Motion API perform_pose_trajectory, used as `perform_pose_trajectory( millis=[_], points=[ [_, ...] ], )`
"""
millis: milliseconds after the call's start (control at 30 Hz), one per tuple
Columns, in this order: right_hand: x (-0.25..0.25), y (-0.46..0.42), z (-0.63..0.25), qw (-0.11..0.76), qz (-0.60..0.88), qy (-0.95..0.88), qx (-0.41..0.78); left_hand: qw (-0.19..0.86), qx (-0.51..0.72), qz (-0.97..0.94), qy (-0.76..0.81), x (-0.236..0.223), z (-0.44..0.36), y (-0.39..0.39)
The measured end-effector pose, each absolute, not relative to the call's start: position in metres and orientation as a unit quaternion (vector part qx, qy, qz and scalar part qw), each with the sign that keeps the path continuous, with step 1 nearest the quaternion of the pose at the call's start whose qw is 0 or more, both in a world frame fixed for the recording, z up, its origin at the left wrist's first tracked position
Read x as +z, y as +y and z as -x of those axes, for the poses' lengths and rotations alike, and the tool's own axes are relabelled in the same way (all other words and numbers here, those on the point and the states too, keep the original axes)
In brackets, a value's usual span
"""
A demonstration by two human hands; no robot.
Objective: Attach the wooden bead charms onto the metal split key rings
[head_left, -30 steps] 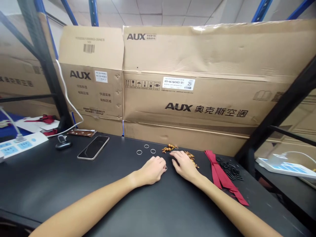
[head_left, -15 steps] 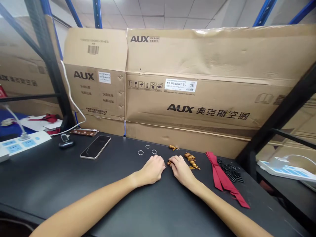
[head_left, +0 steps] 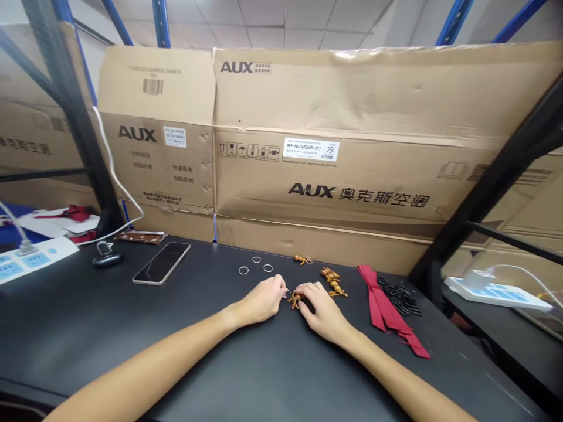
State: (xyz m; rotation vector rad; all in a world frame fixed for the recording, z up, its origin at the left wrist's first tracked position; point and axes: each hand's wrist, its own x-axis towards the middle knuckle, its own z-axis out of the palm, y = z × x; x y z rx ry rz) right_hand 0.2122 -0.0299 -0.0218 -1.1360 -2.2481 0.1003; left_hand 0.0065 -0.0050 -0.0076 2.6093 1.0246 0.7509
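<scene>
Fingers (head_left: 307, 288) of the right hand (head_left: 323, 310) close narrowly on a small gold gourd charm (head_left: 295, 300), which sits near the middle of the black table (head_left: 132, 334), while the left hand (head_left: 259, 303) comes in from the left with its fingertips (head_left: 280, 282) almost meeting the charm; a thin glinting bit (head_left: 287, 291) shows at those tips (too small to tell if it is a ring, or whether it is truly gripped). Three thin rings (head_left: 256, 259) lie just to the far left, with two more gold charms (head_left: 333, 281) to the far and right. A slack pinch could let something this small slip, and a ring could then roll away over the smooth top. Any hard tug could also snag the charm's cord. Further right lie a red ribbon (head_left: 382, 305) and a heap of black loops (head_left: 400, 297), with a phone (head_left: 161, 263) well off to the left.
</scene>
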Motion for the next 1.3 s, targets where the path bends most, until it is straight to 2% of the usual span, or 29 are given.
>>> perform_pose_trajectory(
  millis=[200,333,567,867,1067,1300],
  points=[
    [-0.021,-0.031,-0.211,0.313,0.419,-0.851,0.05,0.025,0.184,-0.915,0.358,-0.002,-0.011,-0.01],
    [-0.021,-0.031,-0.211,0.313,0.417,-0.852,0.053,0.023,0.168,-0.929,0.329,-0.002,-0.011,-0.008],
    [-0.018,-0.034,-0.211,0.323,0.413,-0.848,0.076,0.074,0.226,-0.906,0.349,-0.004,-0.009,-0.006],
    [-0.019,-0.032,-0.211,0.338,0.41,-0.845,0.062,0.128,0.228,-0.917,0.302,-0.002,-0.011,-0.007],
    [-0.018,-0.03,-0.212,0.355,0.412,-0.835,0.085,0.216,0.26,-0.906,0.254,0.001,-0.01,-0.004],
    [-0.018,-0.031,-0.21,0.331,0.419,-0.845,0.03,0.281,0.262,-0.886,0.259,0.0,-0.009,0.0]
  ],
)
